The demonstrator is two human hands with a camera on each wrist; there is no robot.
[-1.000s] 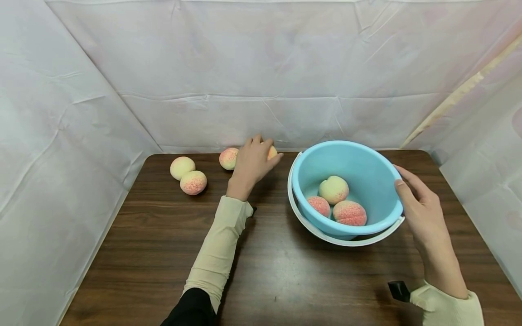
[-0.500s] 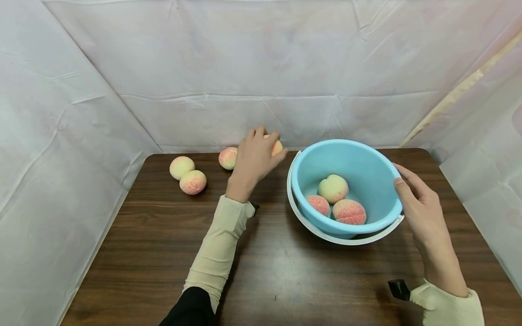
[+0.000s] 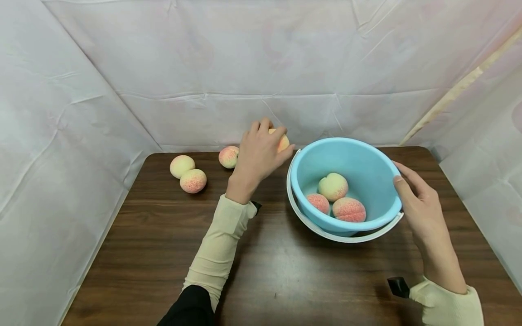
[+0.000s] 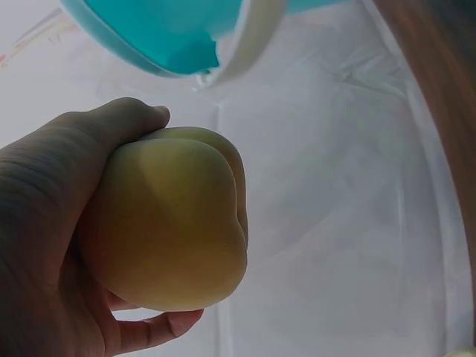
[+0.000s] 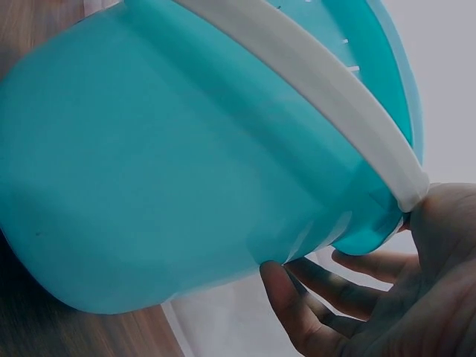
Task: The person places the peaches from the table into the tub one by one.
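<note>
My left hand point(image 3: 261, 151) grips a yellow peach point(image 4: 167, 223), its thumb over the top and its fingers round the other side. In the head view the hand mostly covers this peach, left of a light blue bucket point(image 3: 379, 172). My right hand point(image 3: 426, 215) holds the bucket at the right of its rim, with the thumb on the rim and the fingers against the outer wall point(image 5: 186, 171). Inside the bucket lie a pale peach point(image 3: 333, 186), a pink peach point(image 3: 349, 210) and another pink one point(image 3: 318, 203). The white handle point(image 3: 346, 239) hangs down in front.
Two peaches touch on the left of the dark wooden table point(image 3: 155, 253): a pale peach point(image 3: 182, 166) and a speckled peach point(image 3: 193, 181). One more peach point(image 3: 229, 156) sits at the back edge, partly behind my left hand. White sheeting point(image 3: 228, 54) surrounds the table.
My left hand has risen and shifted slightly right, carrying the peach away from the back of the table towards the bucket. My right hand keeps its hold on the rim.
</note>
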